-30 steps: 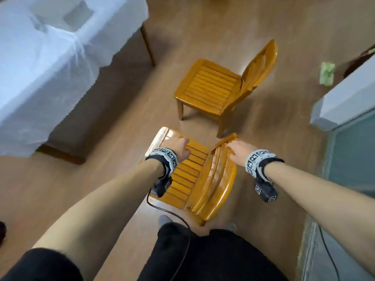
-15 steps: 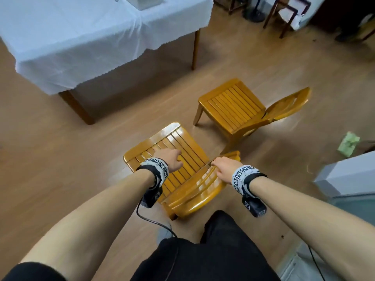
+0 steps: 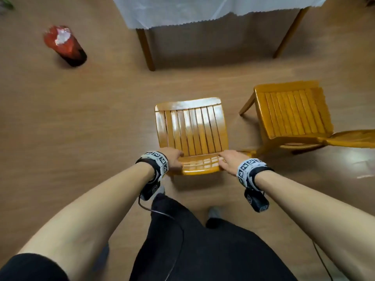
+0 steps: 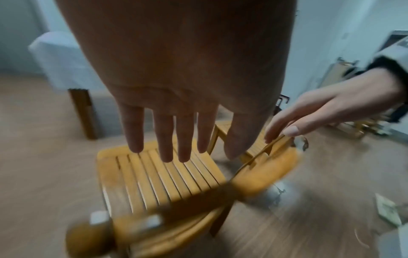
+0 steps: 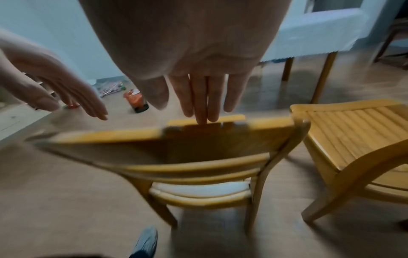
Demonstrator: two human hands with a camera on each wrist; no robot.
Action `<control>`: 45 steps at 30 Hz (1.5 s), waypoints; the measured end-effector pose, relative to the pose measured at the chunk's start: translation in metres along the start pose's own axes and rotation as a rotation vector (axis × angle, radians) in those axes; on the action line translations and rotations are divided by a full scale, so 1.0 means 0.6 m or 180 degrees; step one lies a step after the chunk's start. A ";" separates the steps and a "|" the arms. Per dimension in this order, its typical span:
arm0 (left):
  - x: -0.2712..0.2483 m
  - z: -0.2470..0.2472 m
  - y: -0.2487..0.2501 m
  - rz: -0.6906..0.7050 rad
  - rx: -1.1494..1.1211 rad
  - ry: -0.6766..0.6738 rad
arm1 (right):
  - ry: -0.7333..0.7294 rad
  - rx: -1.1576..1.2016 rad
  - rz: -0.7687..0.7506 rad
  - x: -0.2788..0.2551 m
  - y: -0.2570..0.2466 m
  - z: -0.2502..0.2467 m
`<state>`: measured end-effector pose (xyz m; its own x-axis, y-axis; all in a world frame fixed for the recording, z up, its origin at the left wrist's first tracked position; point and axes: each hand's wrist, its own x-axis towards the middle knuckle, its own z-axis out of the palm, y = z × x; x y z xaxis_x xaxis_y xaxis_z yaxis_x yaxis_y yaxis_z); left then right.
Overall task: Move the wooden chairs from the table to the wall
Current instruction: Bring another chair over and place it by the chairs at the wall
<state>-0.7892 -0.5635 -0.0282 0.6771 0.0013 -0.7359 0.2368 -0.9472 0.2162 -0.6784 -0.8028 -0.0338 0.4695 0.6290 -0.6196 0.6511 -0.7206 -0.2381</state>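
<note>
Two yellow wooden slatted chairs stand on the floor. The near chair (image 3: 190, 128) is right in front of me, its backrest (image 3: 199, 165) toward me. My left hand (image 3: 174, 159) is at the left end of the top rail and my right hand (image 3: 227, 159) at the right end. In the left wrist view the left hand's fingers (image 4: 167, 136) are straight above the seat (image 4: 159, 178). In the right wrist view the right hand's fingers (image 5: 203, 97) are straight, their tips at the top rail (image 5: 176, 137). Neither hand curls round the rail. The second chair (image 3: 292, 114) stands to the right.
A table with a white cloth (image 3: 182, 13) and wooden legs (image 3: 146, 49) stands just beyond the chairs. A red container (image 3: 65, 45) sits on the floor at the far left. My legs and a shoe (image 5: 145, 242) are close behind the near chair.
The near chair has turned to face the table with its back toward me. My left hand has left the seat slats and come to the top rail beside my right hand.
</note>
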 end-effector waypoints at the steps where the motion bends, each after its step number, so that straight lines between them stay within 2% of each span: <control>1: -0.010 0.027 0.007 -0.0023 -0.0107 -0.0032 | -0.0057 -0.0038 -0.0126 -0.005 0.002 0.015; 3: -0.030 0.071 0.014 -0.0137 -0.0198 -0.0006 | -0.0108 -0.0224 -0.0330 -0.007 0.003 0.040; 5: -0.038 0.100 0.013 -0.0214 -0.0249 0.0251 | -0.0160 -0.0381 -0.0426 -0.002 0.007 0.046; 7: -0.031 0.113 0.010 -0.0222 -0.0248 0.0484 | -0.0254 -0.0470 -0.0494 0.010 0.014 0.047; 9: -0.019 0.118 0.014 -0.0262 -0.0183 0.0530 | -0.0376 -0.0585 -0.0539 0.021 0.018 0.050; 14: 0.020 0.123 0.020 -0.0331 -0.0065 0.0374 | -0.0508 -0.0771 -0.0462 0.051 0.020 0.055; 20: 0.030 0.078 0.013 -0.0049 0.0480 0.0069 | -0.0989 -0.1203 -0.0580 0.069 0.019 0.004; 24: 0.031 0.013 -0.011 0.0138 0.0524 0.0117 | -0.1026 -0.1275 -0.0745 0.089 0.006 -0.068; 29: 0.046 -0.118 -0.051 0.0214 0.0629 0.0306 | -0.0896 -0.1226 -0.0634 0.138 -0.017 -0.209; 36: 0.089 -0.301 -0.107 -0.0026 0.0461 0.0906 | -0.0211 -0.1036 -0.0275 0.212 -0.019 -0.370; 45: 0.161 -0.500 -0.152 -0.0476 0.0174 0.1033 | -0.0073 -0.0755 -0.0308 0.362 0.007 -0.538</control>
<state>-0.5364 -0.3808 0.0735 0.8258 0.2347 -0.5128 0.3183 -0.9446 0.0803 -0.3813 -0.5749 0.0722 0.3863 0.6829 -0.6200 0.8153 -0.5672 -0.1167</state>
